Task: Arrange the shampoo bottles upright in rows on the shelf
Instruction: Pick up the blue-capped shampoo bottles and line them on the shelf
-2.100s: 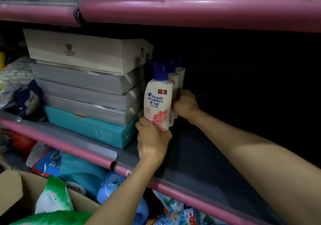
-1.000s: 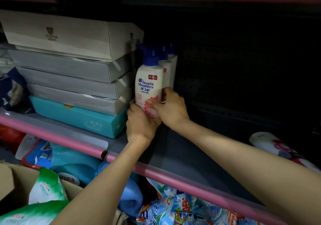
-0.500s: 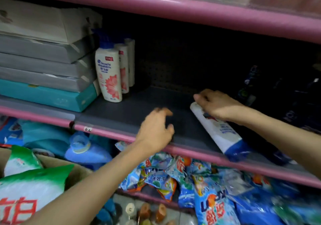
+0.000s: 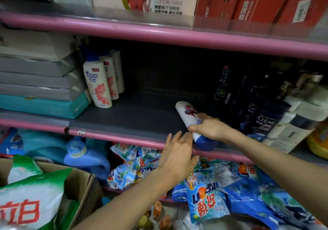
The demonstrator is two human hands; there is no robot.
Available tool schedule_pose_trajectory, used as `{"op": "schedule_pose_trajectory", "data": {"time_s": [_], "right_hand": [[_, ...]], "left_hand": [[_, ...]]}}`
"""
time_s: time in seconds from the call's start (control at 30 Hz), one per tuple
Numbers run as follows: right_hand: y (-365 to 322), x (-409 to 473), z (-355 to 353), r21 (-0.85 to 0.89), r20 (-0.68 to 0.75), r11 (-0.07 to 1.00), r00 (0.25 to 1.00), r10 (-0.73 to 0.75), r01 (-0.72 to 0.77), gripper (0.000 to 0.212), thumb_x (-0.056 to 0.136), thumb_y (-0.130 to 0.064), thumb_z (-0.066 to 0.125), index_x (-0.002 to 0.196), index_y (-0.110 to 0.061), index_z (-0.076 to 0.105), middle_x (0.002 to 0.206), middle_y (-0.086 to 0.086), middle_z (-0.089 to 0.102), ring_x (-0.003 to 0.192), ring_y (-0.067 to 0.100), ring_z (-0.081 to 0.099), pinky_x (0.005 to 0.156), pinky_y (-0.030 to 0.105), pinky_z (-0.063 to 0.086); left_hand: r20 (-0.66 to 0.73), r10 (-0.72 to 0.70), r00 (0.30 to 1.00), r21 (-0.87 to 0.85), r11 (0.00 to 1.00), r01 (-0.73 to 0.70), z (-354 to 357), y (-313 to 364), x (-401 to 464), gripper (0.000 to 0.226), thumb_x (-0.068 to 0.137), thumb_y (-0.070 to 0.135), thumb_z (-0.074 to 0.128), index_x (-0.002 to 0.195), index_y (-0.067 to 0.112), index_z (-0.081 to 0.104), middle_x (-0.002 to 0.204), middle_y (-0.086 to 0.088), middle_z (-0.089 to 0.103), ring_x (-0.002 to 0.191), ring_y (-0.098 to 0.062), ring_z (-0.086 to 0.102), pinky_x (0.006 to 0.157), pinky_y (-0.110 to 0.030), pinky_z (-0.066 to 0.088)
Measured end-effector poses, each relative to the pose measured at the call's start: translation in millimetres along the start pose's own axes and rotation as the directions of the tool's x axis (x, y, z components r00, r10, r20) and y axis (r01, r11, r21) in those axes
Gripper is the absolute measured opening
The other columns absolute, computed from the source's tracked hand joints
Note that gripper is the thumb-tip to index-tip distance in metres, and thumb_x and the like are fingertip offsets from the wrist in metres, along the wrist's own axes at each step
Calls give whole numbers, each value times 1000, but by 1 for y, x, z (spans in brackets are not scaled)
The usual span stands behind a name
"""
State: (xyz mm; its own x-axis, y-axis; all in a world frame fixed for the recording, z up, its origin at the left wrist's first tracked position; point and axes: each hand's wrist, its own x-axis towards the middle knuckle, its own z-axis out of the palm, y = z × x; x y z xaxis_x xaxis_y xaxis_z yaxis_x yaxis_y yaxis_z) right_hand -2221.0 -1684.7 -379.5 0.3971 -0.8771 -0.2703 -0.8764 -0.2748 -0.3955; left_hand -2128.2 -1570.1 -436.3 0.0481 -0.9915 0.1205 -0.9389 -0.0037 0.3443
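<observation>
A row of three white shampoo bottles [image 4: 98,85] with blue caps stands upright at the left of the dark shelf [image 4: 134,117], one behind another. Another white bottle [image 4: 187,113] with a blue cap lies on its side at the shelf's right front, cap toward the pink rail. My right hand [image 4: 210,128] grips it near the cap end. My left hand [image 4: 177,153] hovers with straight fingers just left of that cap, in front of the rail, holding nothing.
Stacked flat boxes [image 4: 39,80] fill the shelf's left end. Dark and white shampoo bottles [image 4: 266,116] crowd the right end. Tissue and red boxes sit on the shelf above. Detergent bags [image 4: 209,192] and a cardboard box [image 4: 78,181] lie below.
Both hands left the upright row and moved right. My right hand now grips the lying bottle near its cap, and my left hand has come up beside it. The view shifted right.
</observation>
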Motion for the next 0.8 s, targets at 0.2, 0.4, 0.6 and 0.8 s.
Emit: {"op": "schedule_pose_trajectory", "data": {"time_s": [0.2,0.4,0.6,0.8], "right_hand": [[-17,-18,-48,595,359,770,934,3,-231,17,77,-31,69,79,-14,71,80,10,67,57,21,68,54,34,58],[-28,-14,-71,736,522,545,850,-77,-402,47,92,-43,49,95,2,62,78,24,69,60,33,69,50,32,59],[-34,-12,-72,712,337,662,941,-31,-233,70,96,-58,32,108,5,60,75,17,73,62,22,72,49,27,57],[-28,-5,-72,692,-198,683,971,-132,234,60,90,-63,41,131,-21,52,122,1,64,103,16,62,91,35,49]], "left_hand": [[-195,-8,981,-179,984,-28,-17,-4,2,92,85,33,65,152,16,4,146,-7,38,136,-22,34,113,-35,28],[-265,-148,953,-532,846,-16,-34,-4,25,91,74,24,76,148,25,23,140,2,45,122,-15,48,96,-32,46],[-202,-304,931,-645,757,107,-65,-21,66,42,72,17,77,109,17,58,100,-1,68,93,-19,64,74,-27,53],[152,-210,966,-664,702,257,-91,-29,95,47,70,20,83,113,16,65,110,-3,70,98,-16,65,89,-31,52]]}}
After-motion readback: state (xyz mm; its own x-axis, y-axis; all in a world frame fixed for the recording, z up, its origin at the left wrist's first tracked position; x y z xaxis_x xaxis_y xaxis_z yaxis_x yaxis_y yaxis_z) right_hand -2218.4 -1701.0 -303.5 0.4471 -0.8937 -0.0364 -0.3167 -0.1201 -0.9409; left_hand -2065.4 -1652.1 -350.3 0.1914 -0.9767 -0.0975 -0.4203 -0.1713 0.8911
